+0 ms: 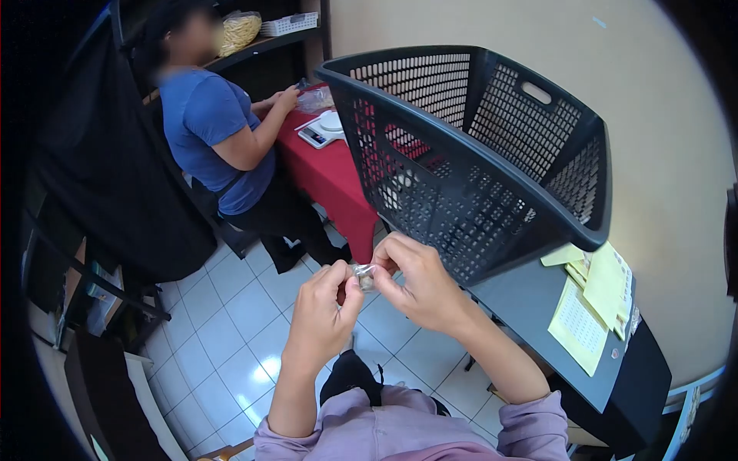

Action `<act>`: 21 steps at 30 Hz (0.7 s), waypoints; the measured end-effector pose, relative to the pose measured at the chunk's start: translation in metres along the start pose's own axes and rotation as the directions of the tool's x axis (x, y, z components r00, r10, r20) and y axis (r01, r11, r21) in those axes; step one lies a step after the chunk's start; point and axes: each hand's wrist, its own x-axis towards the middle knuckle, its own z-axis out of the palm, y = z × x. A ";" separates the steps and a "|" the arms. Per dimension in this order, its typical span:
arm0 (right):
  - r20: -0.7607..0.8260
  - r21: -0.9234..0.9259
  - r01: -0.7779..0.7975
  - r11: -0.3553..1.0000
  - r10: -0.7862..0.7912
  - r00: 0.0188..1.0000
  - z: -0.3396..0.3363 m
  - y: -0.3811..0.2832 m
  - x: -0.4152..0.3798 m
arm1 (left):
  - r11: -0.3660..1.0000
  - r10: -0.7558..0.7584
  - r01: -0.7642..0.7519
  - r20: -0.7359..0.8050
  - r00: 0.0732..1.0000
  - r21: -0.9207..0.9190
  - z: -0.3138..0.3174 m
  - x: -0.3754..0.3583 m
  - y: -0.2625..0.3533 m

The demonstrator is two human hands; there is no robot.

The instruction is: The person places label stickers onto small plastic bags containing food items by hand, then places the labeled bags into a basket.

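Between my two hands is a small clear plastic bag (366, 278) with something pale inside; its contents are too small to name. My left hand (319, 311) pinches the bag's left side, thumb against curled fingers. On the other side my right hand (419, 284) grips the bag between thumb and bent fingers. Both hands are held in front of my body, above the tiled floor. Just beyond them rises a large dark plastic basket (492, 161) with perforated walls, close to my right hand.
A person in a blue shirt (211, 127) stands at a table with a red cloth (338, 180), handling a clear bag (315, 100). A white scale (321, 129) sits there. Yellow label sheets (580, 326) lie on the grey table (530, 307) at right. Shelving (265, 42) stands behind.
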 end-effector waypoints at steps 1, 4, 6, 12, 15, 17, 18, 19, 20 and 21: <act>0.007 0.007 -0.012 1.000 0.012 1.000 0.004 0.005 0.005 | 0.988 0.149 -0.144 -0.082 0.986 0.054 0.000 0.005 -0.014; 0.031 0.141 -0.115 0.983 0.112 0.993 0.020 0.021 0.026 | 0.956 0.193 -0.223 -0.164 0.967 -0.191 -0.001 0.020 -0.048; 0.061 0.262 -0.204 0.943 0.194 0.979 0.031 0.031 0.044 | 0.860 0.093 -0.153 -0.146 0.985 -0.486 -0.008 0.030 -0.074; 0.086 0.336 -0.237 0.912 0.221 0.972 0.066 0.063 0.112 | 0.753 -0.097 0.121 0.074 0.993 -0.646 -0.049 0.069 -0.136; 0.167 0.169 -0.166 0.971 0.138 0.976 0.076 0.079 0.149 | 0.744 -0.131 0.136 0.057 0.990 -0.654 -0.061 0.094 -0.163; 0.203 0.130 -0.143 0.981 0.115 0.972 0.082 0.092 0.171 | 0.746 -0.135 0.138 0.054 0.989 -0.651 -0.070 0.110 -0.178; 0.244 0.091 -0.119 0.989 0.094 0.965 0.084 0.098 0.182 | 0.747 -0.142 0.141 0.050 0.989 -0.649 -0.075 0.119 -0.185; 0.287 -0.015 -0.083 0.996 0.084 0.954 0.086 0.102 0.192 | 0.747 -0.136 0.140 0.057 0.989 -0.650 -0.078 0.128 -0.193; 0.279 -0.019 -0.087 0.996 0.089 0.956 0.088 0.105 0.200 | 0.734 -0.153 0.157 0.064 0.986 -0.661 -0.081 0.136 -0.201; 0.278 -0.105 -0.095 0.990 0.121 0.953 0.092 0.108 0.208 | 0.721 -0.169 0.174 0.073 0.983 -0.670 -0.083 0.145 -0.209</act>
